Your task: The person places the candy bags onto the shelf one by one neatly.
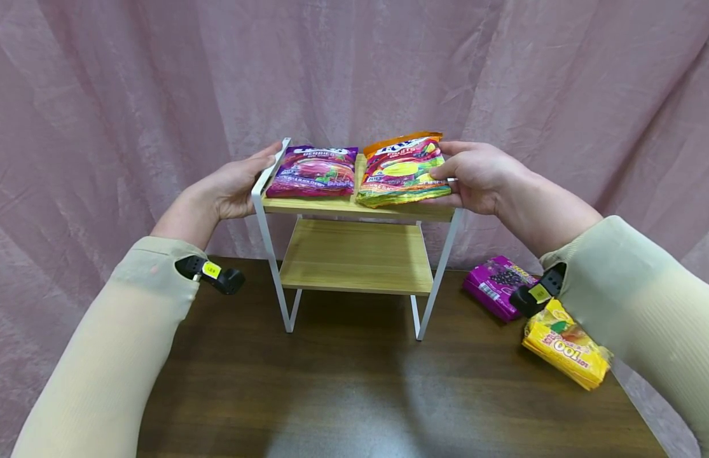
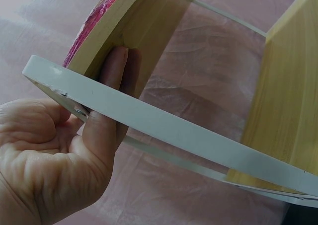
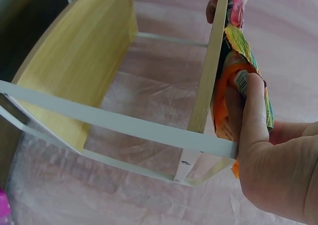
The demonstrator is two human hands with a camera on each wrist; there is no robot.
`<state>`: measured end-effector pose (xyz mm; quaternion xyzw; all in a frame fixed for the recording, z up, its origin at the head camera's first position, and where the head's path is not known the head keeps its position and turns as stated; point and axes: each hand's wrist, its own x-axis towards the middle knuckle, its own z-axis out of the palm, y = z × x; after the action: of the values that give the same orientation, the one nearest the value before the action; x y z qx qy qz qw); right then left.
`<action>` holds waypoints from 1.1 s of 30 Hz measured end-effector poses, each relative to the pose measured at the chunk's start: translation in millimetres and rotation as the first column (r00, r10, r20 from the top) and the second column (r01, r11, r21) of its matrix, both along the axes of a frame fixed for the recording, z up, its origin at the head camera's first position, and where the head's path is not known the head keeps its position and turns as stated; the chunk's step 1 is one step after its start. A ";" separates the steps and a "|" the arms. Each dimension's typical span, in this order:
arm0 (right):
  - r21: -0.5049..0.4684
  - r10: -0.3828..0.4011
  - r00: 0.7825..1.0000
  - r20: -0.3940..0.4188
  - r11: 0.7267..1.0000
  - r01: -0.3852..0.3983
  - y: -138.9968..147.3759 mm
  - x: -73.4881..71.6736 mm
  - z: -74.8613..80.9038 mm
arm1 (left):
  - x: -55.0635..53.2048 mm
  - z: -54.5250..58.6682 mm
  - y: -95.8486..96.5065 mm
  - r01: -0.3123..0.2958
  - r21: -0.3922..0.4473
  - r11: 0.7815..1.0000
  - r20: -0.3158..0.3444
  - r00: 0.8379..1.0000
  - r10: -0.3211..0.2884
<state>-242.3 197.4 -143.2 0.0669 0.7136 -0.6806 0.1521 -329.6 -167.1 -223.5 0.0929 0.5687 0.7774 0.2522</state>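
Observation:
A small two-tier shelf (image 1: 357, 254) with wooden boards and a white metal frame stands on the table. My left hand (image 1: 240, 184) grips the left end of its top board, with fingers curled under the wood in the left wrist view. On that board lies a purple berries candy bag (image 1: 316, 173). My right hand (image 1: 480, 175) holds an orange and yellow fruits candy bag (image 1: 401, 172) at its right edge, thumb in front and fingers behind. This bag is tilted over the right half of the top board; whether its lower edge touches the wood I cannot tell.
To the right of the shelf lie a purple grape candy pack (image 1: 494, 286) and a yellow candy pack (image 1: 568, 346), the latter near the right edge of the brown table (image 1: 354, 394). A pink curtain (image 1: 354, 70) hangs close behind the shelf.

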 end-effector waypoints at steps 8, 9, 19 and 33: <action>0.110 0.016 1.000 0.018 0.994 -0.018 -3.9 -7.3 6.8 | -0.1 -0.4 -0.6 0.000 0.001 1.000 -0.001 1.000 0.000; 0.121 0.016 1.000 0.020 0.993 -0.018 -4.3 -8.5 7.5 | -0.1 -0.6 -0.6 0.001 0.003 1.000 -0.001 1.000 -0.001; 0.193 0.017 0.999 0.027 0.981 -0.022 -7.7 -18.3 9.9 | 0.0 1.1 1.8 0.016 0.020 1.000 0.003 1.000 -0.016; 0.379 0.030 0.999 -0.013 0.925 -0.023 -11.9 -20.7 9.2 | -1.9 1.0 3.0 0.002 0.012 1.000 0.016 1.000 -0.002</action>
<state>-263.0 185.5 -134.0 0.0789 0.8338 -0.5285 0.1387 -331.5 -164.2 -222.5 0.0889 0.5619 0.7813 0.2569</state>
